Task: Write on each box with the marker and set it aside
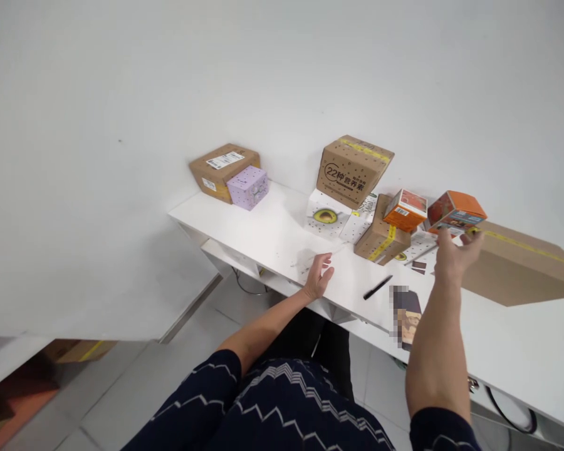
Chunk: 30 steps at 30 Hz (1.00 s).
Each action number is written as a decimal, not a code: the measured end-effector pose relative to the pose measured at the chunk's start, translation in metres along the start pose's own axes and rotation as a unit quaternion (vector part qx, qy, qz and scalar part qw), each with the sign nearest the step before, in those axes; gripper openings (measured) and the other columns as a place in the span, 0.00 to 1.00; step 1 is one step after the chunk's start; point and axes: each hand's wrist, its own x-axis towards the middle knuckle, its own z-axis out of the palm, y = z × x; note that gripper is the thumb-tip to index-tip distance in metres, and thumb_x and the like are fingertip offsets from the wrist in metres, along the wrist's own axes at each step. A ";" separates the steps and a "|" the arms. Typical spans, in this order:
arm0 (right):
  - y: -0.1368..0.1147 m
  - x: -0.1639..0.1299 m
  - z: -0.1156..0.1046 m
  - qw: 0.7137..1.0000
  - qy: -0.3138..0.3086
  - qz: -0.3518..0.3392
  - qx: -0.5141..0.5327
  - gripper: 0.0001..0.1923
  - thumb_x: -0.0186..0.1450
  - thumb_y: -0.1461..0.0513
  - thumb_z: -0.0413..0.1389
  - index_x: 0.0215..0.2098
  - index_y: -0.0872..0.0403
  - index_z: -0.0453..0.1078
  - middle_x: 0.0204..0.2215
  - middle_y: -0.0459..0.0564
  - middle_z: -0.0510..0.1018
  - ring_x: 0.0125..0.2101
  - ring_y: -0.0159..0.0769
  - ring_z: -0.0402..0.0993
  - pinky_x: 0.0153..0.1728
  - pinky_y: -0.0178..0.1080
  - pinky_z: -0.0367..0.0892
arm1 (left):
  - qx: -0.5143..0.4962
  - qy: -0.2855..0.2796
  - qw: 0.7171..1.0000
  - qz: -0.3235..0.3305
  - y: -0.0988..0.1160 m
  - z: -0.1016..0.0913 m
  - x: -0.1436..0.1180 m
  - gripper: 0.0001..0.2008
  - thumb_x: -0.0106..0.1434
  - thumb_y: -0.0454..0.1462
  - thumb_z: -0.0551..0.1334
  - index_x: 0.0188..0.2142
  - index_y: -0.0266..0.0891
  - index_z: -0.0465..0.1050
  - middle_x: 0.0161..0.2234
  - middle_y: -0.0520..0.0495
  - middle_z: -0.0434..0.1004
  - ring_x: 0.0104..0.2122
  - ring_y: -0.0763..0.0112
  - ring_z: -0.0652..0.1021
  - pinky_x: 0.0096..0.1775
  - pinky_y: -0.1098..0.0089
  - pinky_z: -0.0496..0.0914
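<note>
My left hand (318, 277) hovers at or rests on the front part of the white desk, fingers loosely curled and apart, with nothing in it. At the right, my right hand (455, 255) reaches up to the lower front edge of an orange box (455, 210). Its thumb and fingers are spread; whether they touch the box I cannot tell. A second orange box (405, 210) sits on a brown carton (380, 241) with yellow tape, just to the left. Behind these, a large brown carton (352, 172) stands on a white avocado-print box (326, 215).
On the white desk (272, 232) lie a black pen (377, 287) and a phone (408, 316) near the front edge. A brown carton (223, 160) and a lilac box (249, 188) stand at the left end. A long brown carton (521, 263) lies right of my right hand.
</note>
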 end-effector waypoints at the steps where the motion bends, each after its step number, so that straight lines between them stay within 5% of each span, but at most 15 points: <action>1: -0.008 -0.020 0.000 0.998 0.016 0.039 0.035 0.31 0.54 0.58 0.60 0.55 0.61 0.62 0.47 0.65 0.71 0.42 0.42 0.72 0.31 0.40 0.69 | -0.018 0.015 0.999 -0.023 -0.001 0.001 0.002 0.20 0.66 0.47 0.53 0.54 0.40 0.62 0.49 0.40 0.66 0.45 0.64 0.72 0.45 0.60 0.70; 3: -0.026 -0.075 0.003 0.994 -0.024 0.078 0.076 0.30 0.58 0.56 0.57 0.56 0.61 0.61 0.41 0.58 0.74 0.30 0.33 0.73 0.30 0.38 0.70 | -0.043 0.066 0.994 -0.073 -0.005 -0.003 0.012 0.18 0.66 0.46 0.54 0.52 0.40 0.64 0.47 0.41 0.68 0.44 0.65 0.73 0.45 0.62 0.69; 5: -0.041 -0.140 0.011 0.980 -0.161 0.084 0.076 0.23 0.60 0.55 0.55 0.50 0.58 0.66 0.32 0.48 0.75 0.23 0.28 0.70 0.25 0.34 0.68 | -0.023 0.142 0.984 -0.107 -0.007 -0.020 0.036 0.18 0.64 0.44 0.56 0.51 0.40 0.65 0.45 0.41 0.70 0.43 0.66 0.74 0.45 0.63 0.69; 7: -0.047 -0.202 0.020 0.950 -0.294 0.080 0.065 0.18 0.63 0.54 0.52 0.46 0.56 0.69 0.26 0.44 0.74 0.18 0.27 0.67 0.21 0.33 0.66 | 0.066 0.230 0.965 -0.107 -0.006 -0.054 0.072 0.20 0.62 0.42 0.58 0.52 0.39 0.65 0.46 0.40 0.70 0.44 0.64 0.73 0.46 0.63 0.69; 9: -0.044 -0.249 0.027 0.928 -0.368 0.022 0.048 0.16 0.65 0.55 0.50 0.43 0.56 0.71 0.23 0.45 0.74 0.18 0.30 0.68 0.22 0.34 0.68 | 0.218 0.258 0.937 -0.089 0.001 -0.101 0.115 0.24 0.61 0.39 0.59 0.56 0.38 0.62 0.51 0.37 0.67 0.52 0.60 0.69 0.53 0.60 0.64; 13: -0.027 -0.285 0.031 0.923 -0.364 -0.116 0.040 0.12 0.66 0.60 0.48 0.39 0.54 0.72 0.29 0.51 0.78 0.27 0.35 0.74 0.32 0.37 0.71 | 0.511 0.254 0.809 -0.141 0.017 -0.200 0.189 0.33 0.60 0.44 0.61 0.63 0.38 0.55 0.64 0.33 0.50 0.62 0.47 0.55 0.60 0.50 0.53; 16: -0.021 -0.286 0.029 0.925 -0.345 -0.158 0.025 0.11 0.67 0.63 0.47 0.39 0.54 0.71 0.24 0.48 0.75 0.24 0.33 0.72 0.28 0.35 0.69 | 0.597 0.187 0.754 -0.202 0.014 -0.244 0.212 0.40 0.53 0.51 0.65 0.62 0.39 0.57 0.64 0.31 0.48 0.61 0.38 0.53 0.59 0.43 0.49; 22: -0.022 -0.288 0.029 0.927 -0.334 -0.167 0.028 0.10 0.66 0.64 0.47 0.39 0.54 0.70 0.22 0.46 0.72 0.21 0.31 0.68 0.26 0.33 0.67 | 0.614 0.179 0.750 -0.169 -0.012 -0.257 0.205 0.33 0.55 0.50 0.65 0.57 0.38 0.63 0.61 0.31 0.49 0.60 0.38 0.56 0.57 0.42 0.52; 27: -0.021 -0.289 0.030 0.932 -0.329 -0.147 0.046 0.10 0.65 0.65 0.47 0.37 0.53 0.71 0.22 0.46 0.72 0.21 0.31 0.68 0.26 0.34 0.66 | 0.553 0.168 0.805 -0.133 -0.008 -0.245 0.183 0.31 0.55 0.43 0.67 0.56 0.38 0.65 0.57 0.36 0.53 0.56 0.51 0.63 0.57 0.51 0.59; 30: -0.022 -0.287 0.029 0.942 -0.310 -0.109 0.071 0.09 0.64 0.65 0.48 0.37 0.53 0.71 0.23 0.47 0.74 0.22 0.31 0.69 0.27 0.34 0.66 | 0.528 0.154 0.830 -0.095 0.004 -0.231 0.146 0.30 0.53 0.42 0.68 0.55 0.38 0.67 0.55 0.38 0.52 0.56 0.55 0.63 0.58 0.56 0.61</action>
